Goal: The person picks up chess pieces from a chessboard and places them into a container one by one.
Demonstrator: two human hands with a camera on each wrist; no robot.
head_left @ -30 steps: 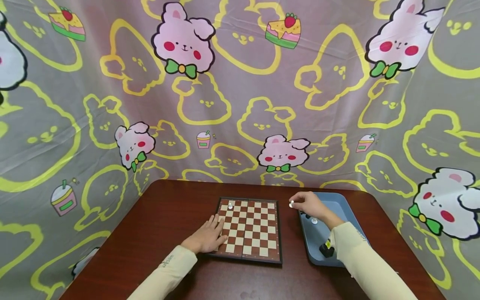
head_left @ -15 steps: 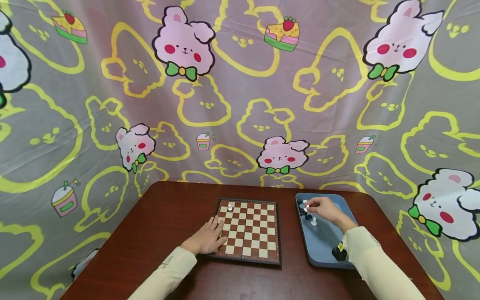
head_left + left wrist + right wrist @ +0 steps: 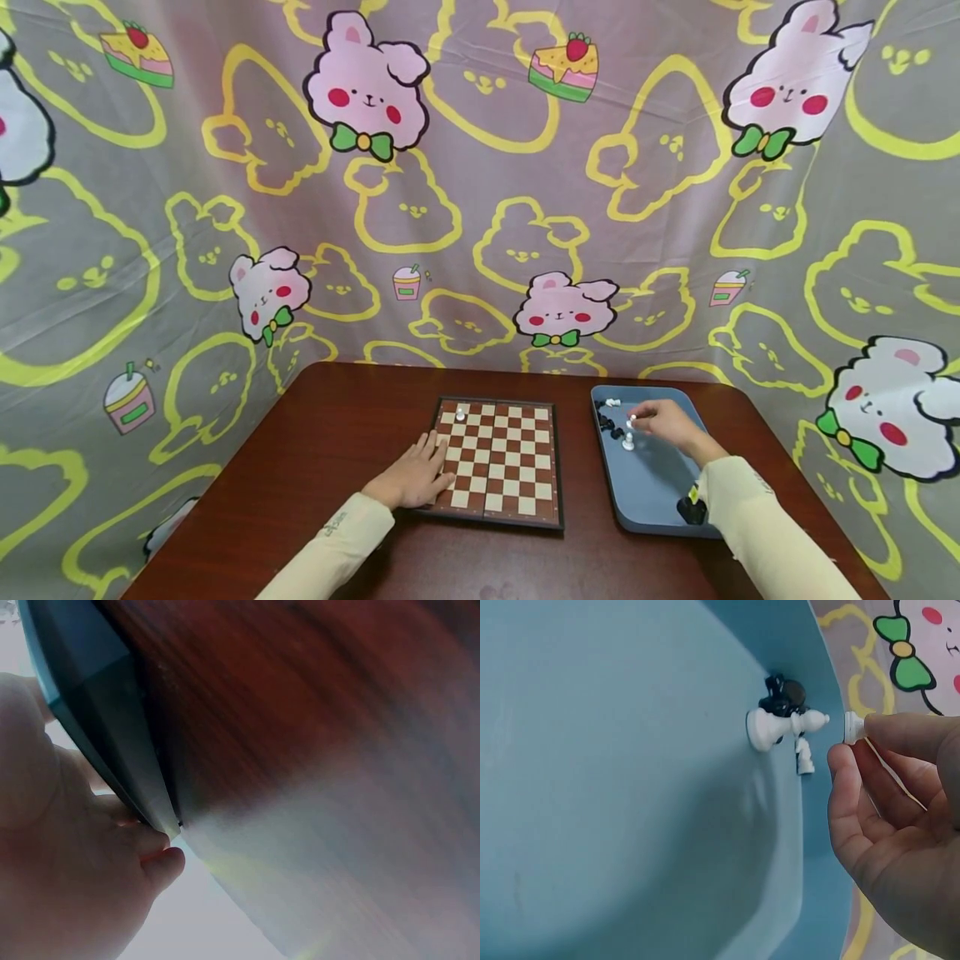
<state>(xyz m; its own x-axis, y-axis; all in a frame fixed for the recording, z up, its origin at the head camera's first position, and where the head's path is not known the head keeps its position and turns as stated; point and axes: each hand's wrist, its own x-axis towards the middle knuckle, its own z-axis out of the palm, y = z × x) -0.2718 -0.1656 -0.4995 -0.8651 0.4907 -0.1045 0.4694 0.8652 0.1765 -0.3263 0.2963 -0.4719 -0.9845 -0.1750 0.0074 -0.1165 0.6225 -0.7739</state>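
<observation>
My left hand lies on the left edge of a brown-and-cream chessboard, fingers spread and fairly straight. In the left wrist view, fingers rest against the board's dark side. One white chess piece stands near the board's far left corner. My right hand is over a blue tray, pinching a white chess piece between thumb and fingers. The fingertips hide most of it; its flat base shows. Close by, a white bishop stands upright in the tray.
Several black chess pieces and a small white piece lie along the tray's left side. Board and tray sit apart on a dark red wooden table. A patterned curtain hangs behind the table.
My right hand has moved right with the white chess piece, from the gap between board and tray to over the tray. The left hand stays on the board.
</observation>
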